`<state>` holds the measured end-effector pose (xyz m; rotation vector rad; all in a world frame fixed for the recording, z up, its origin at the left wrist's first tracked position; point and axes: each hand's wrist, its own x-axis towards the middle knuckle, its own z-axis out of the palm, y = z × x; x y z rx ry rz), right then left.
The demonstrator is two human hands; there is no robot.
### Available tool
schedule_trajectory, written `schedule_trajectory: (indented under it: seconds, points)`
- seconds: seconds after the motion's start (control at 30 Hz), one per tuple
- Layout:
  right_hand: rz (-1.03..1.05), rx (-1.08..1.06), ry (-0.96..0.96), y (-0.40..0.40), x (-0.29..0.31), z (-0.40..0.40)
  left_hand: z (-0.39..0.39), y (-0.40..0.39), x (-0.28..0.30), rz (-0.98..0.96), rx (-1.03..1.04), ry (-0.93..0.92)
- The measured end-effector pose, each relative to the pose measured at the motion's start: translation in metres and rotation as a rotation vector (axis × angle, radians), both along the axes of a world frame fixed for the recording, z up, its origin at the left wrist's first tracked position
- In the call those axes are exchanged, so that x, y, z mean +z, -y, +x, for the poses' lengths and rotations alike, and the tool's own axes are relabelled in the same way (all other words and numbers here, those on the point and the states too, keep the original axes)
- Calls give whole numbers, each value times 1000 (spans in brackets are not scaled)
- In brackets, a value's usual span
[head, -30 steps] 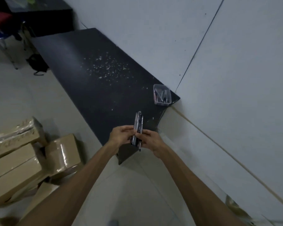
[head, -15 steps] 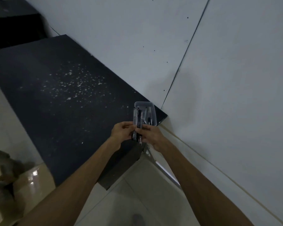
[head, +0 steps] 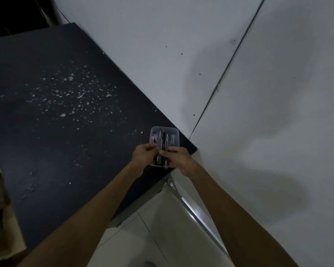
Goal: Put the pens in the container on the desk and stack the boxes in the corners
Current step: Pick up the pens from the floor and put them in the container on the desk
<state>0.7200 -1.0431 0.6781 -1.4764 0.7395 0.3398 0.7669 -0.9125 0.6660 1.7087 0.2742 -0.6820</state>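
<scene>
Both hands closed around one bunch of dark pens [head: 161, 151], pinched from either side: left hand [head: 144, 155] with fingers curled in on the left of the bundle, right hand [head: 178, 158] with thumb and fingertips pressed on the right. No gap to speak of, a tight narrow grip with the pens upright-ish between the two. Bundle held right over the clear plastic container [head: 174, 133], which sits at the far right corner of the black desk [head: 66, 141], just beside the white wall [head: 258, 112]. Lower pen tips poking out below the fingers at the near rim of the container, upper ends reaching in over its middle; can't tell if touching the bottom, too dark. A few other pens already lying inside. Compared to half a second ago: same two-handed pinch, but pens now further over the container, and a second ago still well short of it, near the desk's near edge.
</scene>
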Motion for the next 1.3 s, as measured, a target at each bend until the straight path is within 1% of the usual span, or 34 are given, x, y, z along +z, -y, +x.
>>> schedule_trajectory:
  seconds: [0.17, 0.3, 0.57, 0.73, 0.87, 1.07, 1.3]
  points:
    - [-167, 29, -46, 1, -16, 19, 6, 3, -5, 81, -35, 39]
    - [-287, 89, -67, -3, -6, 22, 5, 3, -1, 122, -125, 74]
    - [-454, 105, -47, -7, -3, 24, -1, 6, 7, 100, -107, 61]
    - [-476, 58, -44, -5, 5, 18, -4, -1, 10, 74, -116, 39]
    - [-521, 67, 5, -9, 7, 8, -11, -10, 20, 59, -117, 26]
    - [-516, 66, 79, -21, 21, -24, -35, -35, 43, 73, -150, 105]
    - [-488, 166, 48, -63, 45, -83, -83, -84, 62, 134, -165, 166]
